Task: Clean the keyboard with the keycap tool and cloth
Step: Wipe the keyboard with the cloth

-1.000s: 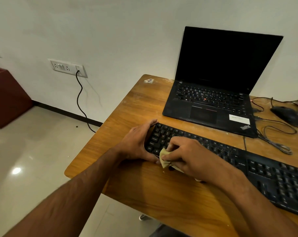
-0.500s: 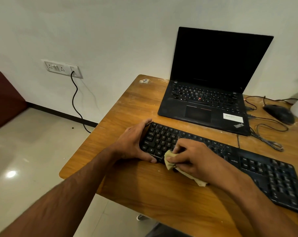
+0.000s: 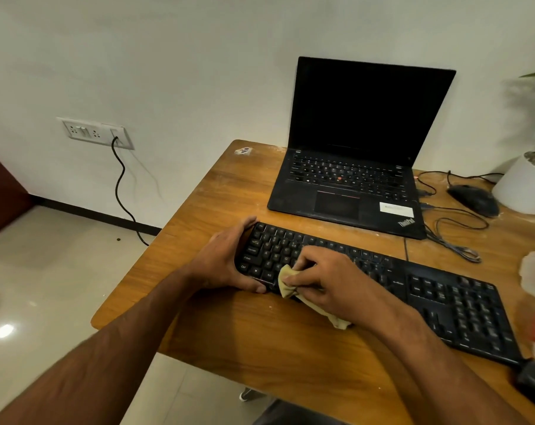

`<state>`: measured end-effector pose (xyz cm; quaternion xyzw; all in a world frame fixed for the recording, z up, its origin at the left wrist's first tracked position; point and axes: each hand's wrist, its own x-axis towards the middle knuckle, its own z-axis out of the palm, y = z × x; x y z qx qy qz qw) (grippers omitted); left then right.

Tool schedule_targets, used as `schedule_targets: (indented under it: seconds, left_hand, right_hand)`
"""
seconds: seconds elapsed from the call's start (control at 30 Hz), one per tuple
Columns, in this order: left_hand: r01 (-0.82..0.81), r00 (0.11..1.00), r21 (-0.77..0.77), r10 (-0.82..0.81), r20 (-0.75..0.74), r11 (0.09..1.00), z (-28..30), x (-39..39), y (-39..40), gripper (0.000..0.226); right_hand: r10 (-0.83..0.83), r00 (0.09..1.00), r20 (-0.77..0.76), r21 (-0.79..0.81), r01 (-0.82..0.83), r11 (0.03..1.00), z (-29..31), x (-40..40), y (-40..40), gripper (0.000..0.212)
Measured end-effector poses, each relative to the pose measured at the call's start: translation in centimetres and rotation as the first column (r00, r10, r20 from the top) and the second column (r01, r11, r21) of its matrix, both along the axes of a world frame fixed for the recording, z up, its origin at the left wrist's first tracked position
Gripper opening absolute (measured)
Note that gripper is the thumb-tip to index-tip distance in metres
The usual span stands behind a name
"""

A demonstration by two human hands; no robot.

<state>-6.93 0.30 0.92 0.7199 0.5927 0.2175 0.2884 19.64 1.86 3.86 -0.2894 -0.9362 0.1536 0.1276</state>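
On the tabletop (image 3: pixel 217 191), the left hand (image 3: pixel 226 262) still grips the keyboard (image 3: pixel 413 286) end while the right hand (image 3: pixel 330 283), pinching the cloth (image 3: pixel 286 279), has slid from the front edge onto the keys, so wiping continues.

Black keyboard (image 3: pixel 444 289) (yellow cloth (image 3: pixel 286 279) atop)

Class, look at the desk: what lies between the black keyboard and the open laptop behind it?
In the head view, only a bare strip of wooden table separates the keyboard from the laptop; a thin black cable crosses it near the laptop's right corner.
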Motion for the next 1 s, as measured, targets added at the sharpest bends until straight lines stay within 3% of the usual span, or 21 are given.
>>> schedule_targets:
  seconds: [0.27,0.43,0.77,1.0]
  left_hand:
    - [0.155,0.971,-0.030,-0.158,-0.178,0.987,0.9,0.9,0.9,0.150]
    - [0.292,0.890,-0.027,-0.282,-0.359,0.956,1.9,2.7,2.3,0.139]
    - [0.311,0.909,0.038,-0.285,-0.305,0.950,0.3,1.9,3.0,0.136]
    - [0.303,0.930,0.053,-0.283,-0.234,0.952,0.1,2.0,2.8,0.133]
  right_hand:
    - [-0.078,0.996,-0.034,0.045,0.080,0.996,-0.2,0.7,1.1,0.028]
    - [-0.083,0.990,-0.111,0.079,0.092,0.993,-0.5,-2.8,2.5,0.024]
    - [-0.120,0.992,0.036,0.044,0.118,0.992,-0.4,1.6,1.3,0.031]
    - [-0.121,0.990,-0.079,0.080,0.127,0.989,-0.5,-2.0,2.4,0.025]
